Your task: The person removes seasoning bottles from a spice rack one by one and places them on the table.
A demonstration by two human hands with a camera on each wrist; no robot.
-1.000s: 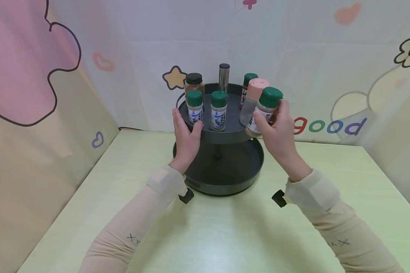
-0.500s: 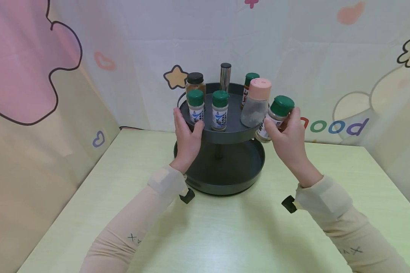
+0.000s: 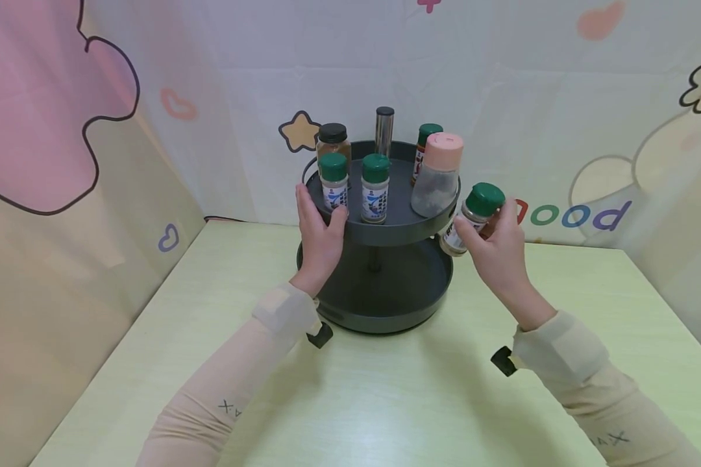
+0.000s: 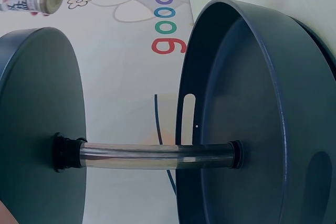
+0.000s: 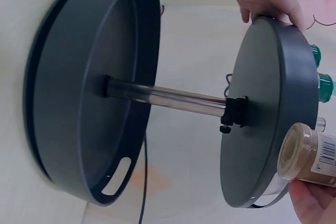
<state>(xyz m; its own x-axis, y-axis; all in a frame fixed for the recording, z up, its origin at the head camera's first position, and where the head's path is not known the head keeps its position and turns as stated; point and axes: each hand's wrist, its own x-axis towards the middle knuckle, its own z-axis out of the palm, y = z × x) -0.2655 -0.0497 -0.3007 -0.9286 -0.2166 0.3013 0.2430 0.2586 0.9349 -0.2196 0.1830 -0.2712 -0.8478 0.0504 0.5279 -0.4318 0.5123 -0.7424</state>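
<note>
My right hand (image 3: pixel 499 250) grips a green-capped spice jar (image 3: pixel 458 235), tilted, just off the right side of the two-tier turntable rack (image 3: pixel 385 235). In the right wrist view, the base of this spice jar (image 5: pixel 295 153) and its barcode label show beside the upper tray. My left hand (image 3: pixel 321 240) rests against the left outer wall of the upper tray, fingers along the side and thumb at the front. Two blue-labelled jars with green caps, a left jar (image 3: pixel 335 185) and a middle jar (image 3: pixel 375 194), stand upright on that tray. A pink-capped shaker (image 3: pixel 435 185) stands at its right.
A black-capped jar (image 3: pixel 332 135) and another green-capped jar (image 3: pixel 423 152) stand farther back on the upper tray, near the metal post (image 3: pixel 383 133). The lower tray (image 3: pixel 380 321) sits below on the pale table (image 3: pixel 374 402). A printed cloth (image 3: pixel 251 117) hangs behind.
My right hand has carried the spice jar right and down, from in front of the pink-capped shaker to beyond the tray's rim. My left hand stays at the tray.
</note>
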